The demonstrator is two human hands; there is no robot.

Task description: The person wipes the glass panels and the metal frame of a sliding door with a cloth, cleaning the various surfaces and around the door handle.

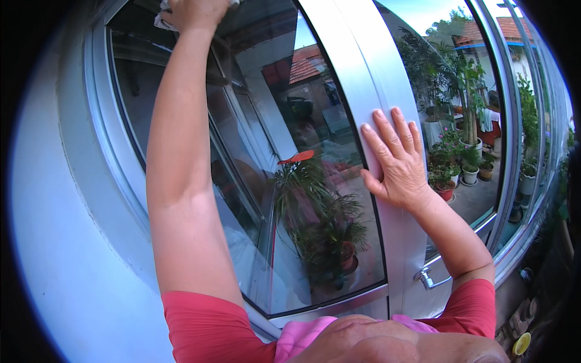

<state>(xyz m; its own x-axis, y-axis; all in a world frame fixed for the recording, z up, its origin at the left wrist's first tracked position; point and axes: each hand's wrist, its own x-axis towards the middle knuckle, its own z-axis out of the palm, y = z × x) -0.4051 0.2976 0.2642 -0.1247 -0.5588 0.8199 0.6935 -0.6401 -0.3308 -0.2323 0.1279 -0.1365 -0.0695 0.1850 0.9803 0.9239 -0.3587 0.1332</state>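
My left hand (197,12) is raised at the top edge of the view, partly cut off. A pale, crumpled cloth (164,22) shows at both sides of it, pressed to the upper part of a dark glass pane (254,136). My right hand (399,163) holds nothing; it lies with spread fingers on the wide silver metal frame (354,50) between this pane and another glass pane (485,190). The thumb reaches to the black seal of the left pane.
Below my right forearm a metal lever handle (426,279) sticks out. A pale wall (54,218) borders the frame at left. Plants and tiled roofs appear in the glass, apparently reflected. A small yellow object (522,344) lies low at right.
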